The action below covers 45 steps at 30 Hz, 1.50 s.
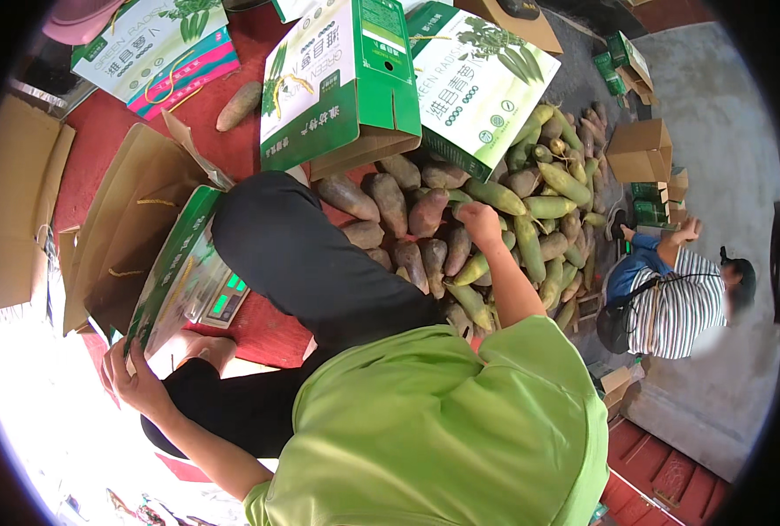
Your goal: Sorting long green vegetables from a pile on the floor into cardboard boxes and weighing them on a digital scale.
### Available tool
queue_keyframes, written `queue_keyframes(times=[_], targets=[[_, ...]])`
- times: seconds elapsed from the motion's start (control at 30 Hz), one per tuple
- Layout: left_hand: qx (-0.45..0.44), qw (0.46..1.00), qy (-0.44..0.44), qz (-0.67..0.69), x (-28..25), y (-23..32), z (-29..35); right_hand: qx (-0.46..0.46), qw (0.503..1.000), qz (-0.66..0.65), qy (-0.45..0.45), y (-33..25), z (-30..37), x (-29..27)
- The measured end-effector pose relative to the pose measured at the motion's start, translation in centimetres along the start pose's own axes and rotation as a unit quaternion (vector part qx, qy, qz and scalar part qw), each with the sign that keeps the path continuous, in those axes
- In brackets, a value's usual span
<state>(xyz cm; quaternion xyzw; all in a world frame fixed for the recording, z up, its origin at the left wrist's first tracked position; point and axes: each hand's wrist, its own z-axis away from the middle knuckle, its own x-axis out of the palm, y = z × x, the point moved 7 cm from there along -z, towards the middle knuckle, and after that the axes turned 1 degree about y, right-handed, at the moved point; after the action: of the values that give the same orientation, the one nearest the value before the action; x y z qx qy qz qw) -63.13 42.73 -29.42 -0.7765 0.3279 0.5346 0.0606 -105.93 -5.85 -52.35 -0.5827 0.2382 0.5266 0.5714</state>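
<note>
My left hand point(135, 384) is at the lower left, its fingers closed on the near edge of an open green-and-white carton point(179, 250). The carton stands tilted beside a scale point(219, 298) with a lit green display. My right hand point(480, 223) reaches into a large heap of radishes, its fingers curled down among them; what it grips, if anything, is hidden. Close to that hand lie a long green radish point(495, 197) and a dusty reddish-purple radish point(428, 213). Several more of both colours spread around it.
Printed cartons point(482, 79) stand behind the heap. A single radish point(239, 106) lies on the red floor covering point(276, 337). Brown cardboard point(13, 202) stands at the far left. On the right, a person in a striped shirt point(675, 307) sits near a brown box point(641, 151).
</note>
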Motion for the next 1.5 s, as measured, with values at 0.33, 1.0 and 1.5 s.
queue_keyframes(times=[0.33, 1.0, 1.5], targets=[[-0.023, 1.0, 0.016, -0.008, 0.0, -0.6, 0.2, 0.144, 0.988, 0.034, 0.046, 9.1, -2.4, 0.3], [0.012, 1.0, 0.017, -0.018, 0.2, 0.1, -0.2, 0.231, 0.921, 0.305, 0.074, 7.6, -1.5, -6.7], [0.002, 1.0, 0.009, 0.027, -0.5, -0.4, 0.0, 0.333, 0.92, 0.206, -0.023, 9.9, -1.6, -2.6]])
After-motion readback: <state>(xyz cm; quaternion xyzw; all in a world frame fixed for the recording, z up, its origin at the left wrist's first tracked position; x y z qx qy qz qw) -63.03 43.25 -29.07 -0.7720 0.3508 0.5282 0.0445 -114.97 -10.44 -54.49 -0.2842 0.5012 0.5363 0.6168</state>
